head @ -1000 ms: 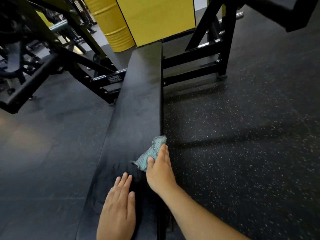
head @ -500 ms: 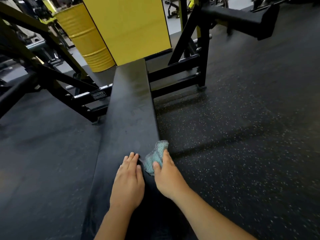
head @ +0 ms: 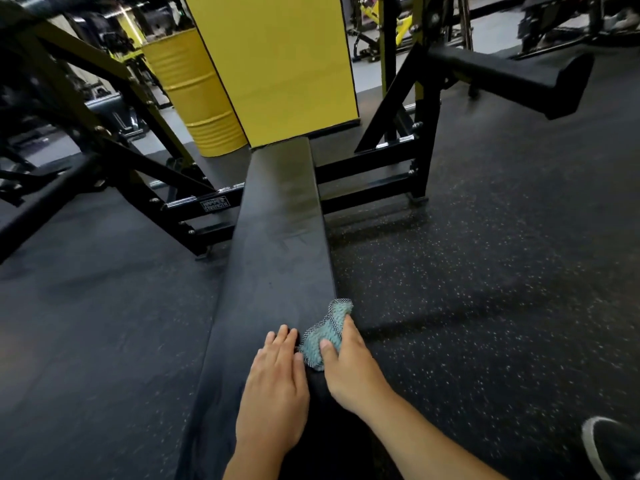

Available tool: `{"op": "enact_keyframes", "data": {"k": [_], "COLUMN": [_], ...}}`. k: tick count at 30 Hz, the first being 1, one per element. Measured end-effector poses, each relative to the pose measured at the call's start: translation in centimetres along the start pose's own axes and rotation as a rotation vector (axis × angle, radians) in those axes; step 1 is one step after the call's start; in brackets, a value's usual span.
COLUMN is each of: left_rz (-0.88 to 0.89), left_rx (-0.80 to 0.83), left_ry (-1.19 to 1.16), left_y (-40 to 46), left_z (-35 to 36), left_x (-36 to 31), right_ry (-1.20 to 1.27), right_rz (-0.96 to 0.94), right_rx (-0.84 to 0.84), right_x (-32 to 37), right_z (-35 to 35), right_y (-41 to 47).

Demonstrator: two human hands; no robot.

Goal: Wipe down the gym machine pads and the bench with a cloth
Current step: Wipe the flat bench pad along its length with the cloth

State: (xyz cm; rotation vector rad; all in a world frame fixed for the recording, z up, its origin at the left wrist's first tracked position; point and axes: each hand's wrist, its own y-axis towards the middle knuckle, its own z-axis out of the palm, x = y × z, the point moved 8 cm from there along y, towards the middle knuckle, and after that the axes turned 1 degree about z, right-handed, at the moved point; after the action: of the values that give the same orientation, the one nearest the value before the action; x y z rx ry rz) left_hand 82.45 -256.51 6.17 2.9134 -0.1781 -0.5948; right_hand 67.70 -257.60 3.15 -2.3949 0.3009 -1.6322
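the near end of the black bench [head: 280, 244] runs out of the bottom of the head view, and both forearms are cut off there too, so nothing above the wrists shows. the right hand [head: 349, 368] lies over a teal mesh cloth [head: 327, 332] at the bench's right edge; its thumb presses on top of the cloth and the fingers curl down over the far side, though the fingertips are hidden behind the fabric and the bench edge, so how far they wrap cannot be told. part of the cloth sticks out past the fingers and hangs a little over the edge. the left hand [head: 275, 386] rests flat on the pad just beside the cloth — fingers straight and close together, holding nothing, its thumb side nearly touching the cloth. the pad shows a dull sheen toward its far end. black frame bars [head: 367, 174] cross under the bench on both sides, with a small label plate on the left bar too blurred to read. beyond the bench's far end stand a yellow panel [head: 284, 64] and a yellow drum [head: 194, 91], the drum partly hidden behind the panel. a black padded arm [head: 512, 77] juts in at upper right. speckled rubber floor [head: 485, 271] lies all round — the toe of a shoe [head: 609, 445] is cut by the lower right corner. the far background is blurred.
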Motion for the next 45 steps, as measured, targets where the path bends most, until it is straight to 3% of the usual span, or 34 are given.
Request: {"op": "enact_keyframes", "data": {"k": [9,21,31,39,45], "left_rz": [-0.006,0.051,-0.23,-0.305,-0.356], "left_rx": [-0.07,-0.046,-0.095,-0.055,-0.178], "left_ry": [0.013,0.07,0.098,0.036,-0.099], "left_y": [0.1,0.9,7.8,12.7,12.3], "left_z": [0.1,0.9,2.6,3.6,2.9], "left_x": [0.7,2.2,0.0,-0.9,-0.5], "right_ry": [0.026,0.041,0.073,0.097,0.132], "right_rz": [-0.056,-0.083,-0.142,-0.121,-0.114], "right_rx": [0.019,0.074,0.107,0.102,0.129], "right_x": [1.9,3.9,4.4,4.9,3.6], "right_z": [-0.3,-0.8,-1.0,-1.1,-0.9], "right_y": [6.1,14.1,17.5,19.8,16.0]}}
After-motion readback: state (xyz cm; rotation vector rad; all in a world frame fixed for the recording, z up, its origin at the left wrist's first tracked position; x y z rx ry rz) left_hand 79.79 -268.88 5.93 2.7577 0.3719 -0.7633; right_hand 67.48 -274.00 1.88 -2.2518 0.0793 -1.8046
